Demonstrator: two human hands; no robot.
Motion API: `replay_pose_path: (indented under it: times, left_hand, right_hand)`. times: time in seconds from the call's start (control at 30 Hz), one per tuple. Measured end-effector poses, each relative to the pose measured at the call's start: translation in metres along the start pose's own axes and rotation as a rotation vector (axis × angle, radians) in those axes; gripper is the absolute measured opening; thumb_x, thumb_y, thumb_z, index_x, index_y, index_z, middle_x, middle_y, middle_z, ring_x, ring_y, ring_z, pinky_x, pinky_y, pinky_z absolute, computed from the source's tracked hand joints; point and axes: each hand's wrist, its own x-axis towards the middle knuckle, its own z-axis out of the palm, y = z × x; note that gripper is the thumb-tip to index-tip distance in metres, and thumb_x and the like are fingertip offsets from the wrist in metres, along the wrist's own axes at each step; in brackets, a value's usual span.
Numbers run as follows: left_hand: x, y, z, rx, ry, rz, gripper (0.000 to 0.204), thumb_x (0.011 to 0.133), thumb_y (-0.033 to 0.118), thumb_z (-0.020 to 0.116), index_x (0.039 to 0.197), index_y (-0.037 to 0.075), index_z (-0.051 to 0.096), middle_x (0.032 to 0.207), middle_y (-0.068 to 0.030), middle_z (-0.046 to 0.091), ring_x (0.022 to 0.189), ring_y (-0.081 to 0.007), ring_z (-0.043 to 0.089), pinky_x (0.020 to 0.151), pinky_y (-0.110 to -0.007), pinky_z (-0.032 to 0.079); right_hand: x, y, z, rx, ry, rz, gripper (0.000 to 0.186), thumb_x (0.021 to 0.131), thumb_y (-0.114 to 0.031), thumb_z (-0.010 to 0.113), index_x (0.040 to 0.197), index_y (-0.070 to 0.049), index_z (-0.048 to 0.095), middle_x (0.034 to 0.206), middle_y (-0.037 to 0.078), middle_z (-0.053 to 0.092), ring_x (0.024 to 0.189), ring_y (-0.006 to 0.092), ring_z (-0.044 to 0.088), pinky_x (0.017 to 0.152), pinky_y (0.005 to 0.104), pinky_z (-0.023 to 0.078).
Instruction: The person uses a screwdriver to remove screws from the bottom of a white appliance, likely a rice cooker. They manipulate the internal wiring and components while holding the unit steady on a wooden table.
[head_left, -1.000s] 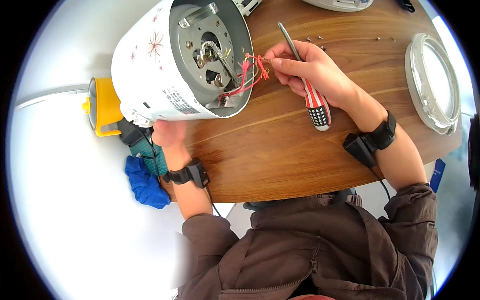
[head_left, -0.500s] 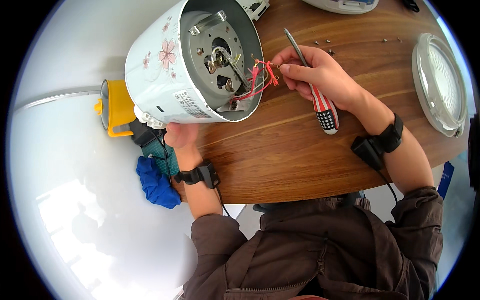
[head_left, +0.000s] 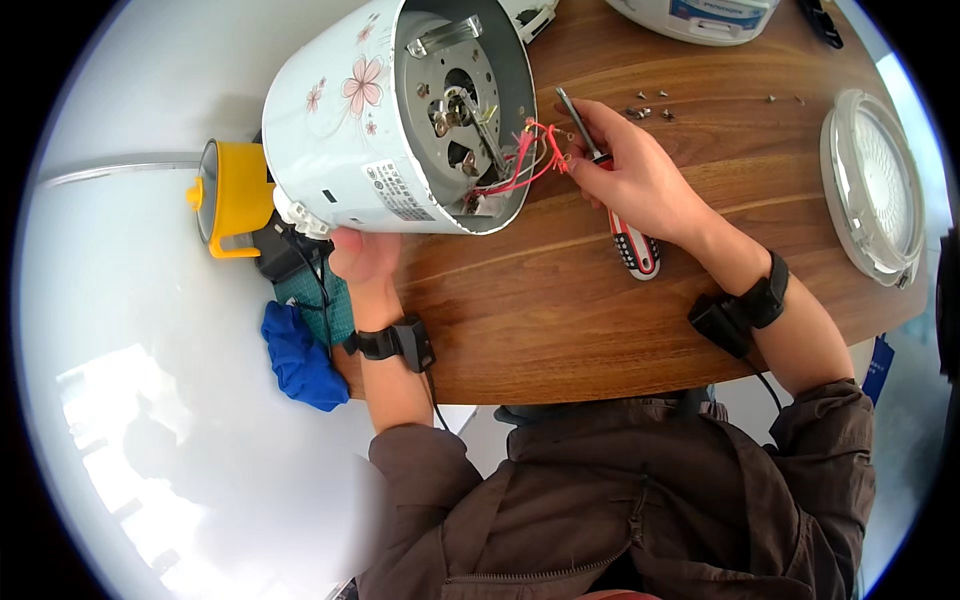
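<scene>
A white rice cooker housing (head_left: 330,140) with pink flowers lies tilted on its side, its open underside facing right. Inside show a grey metal plate (head_left: 425,135), brackets and wiring. My left hand (head_left: 362,258) holds the housing from below; its fingers are mostly hidden behind it. My right hand (head_left: 635,175) is closed around a screwdriver (head_left: 635,250) with a red, white and black handle, its metal shaft pointing up and left. Red wires (head_left: 530,160) with small metal terminals spill from the opening and reach the right thumb and fingertips; whether these pinch a wire I cannot tell.
Several small screws (head_left: 640,110) lie beyond my right hand. A clear round lid (head_left: 880,190) is at the right edge, and a white appliance (head_left: 700,20) at the back. Left of the housing are a yellow jug (head_left: 240,195), a blue cloth (head_left: 300,360) and a green mat (head_left: 330,295).
The housing appears slightly further right. My right hand has shifted a little left, and the screwdriver now sits lower in it, with less shaft showing above the fingers.
</scene>
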Motion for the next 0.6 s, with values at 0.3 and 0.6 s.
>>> replay_pose_path:
  times: [0.3,0.6]
  left_hand:
    - [0.007,-0.001,0.003,-0.073,-0.035,0.071,0.088,0.092,0.054,0.068,0.16,0.013,0.031,0.162,-0.0067,0.039,0.147,-0.0299,0.038,0.121,-0.055,0.029]
    - [0.011,-0.006,0.003,-0.392,-0.085,0.09,0.08,0.096,0.054,0.063,0.16,0.016,0.033,0.162,-0.0059,0.038,0.148,-0.0297,0.037,0.122,-0.055,0.027]
  right_hand:
    - [0.0,0.002,-0.003,0.107,-0.05,0.059,0.053,0.092,-0.009,0.062,0.14,0.005,0.046,0.09,0.006,0.065,0.064,0.0142,0.062,0.059,0.0311,0.052]
    - [-0.005,0.015,-0.007,0.151,-0.075,0.062,0.051,0.093,-0.008,0.061,0.14,0.004,0.046,0.088,0.005,0.063,0.065,0.0127,0.061,0.06,0.0301,0.052]
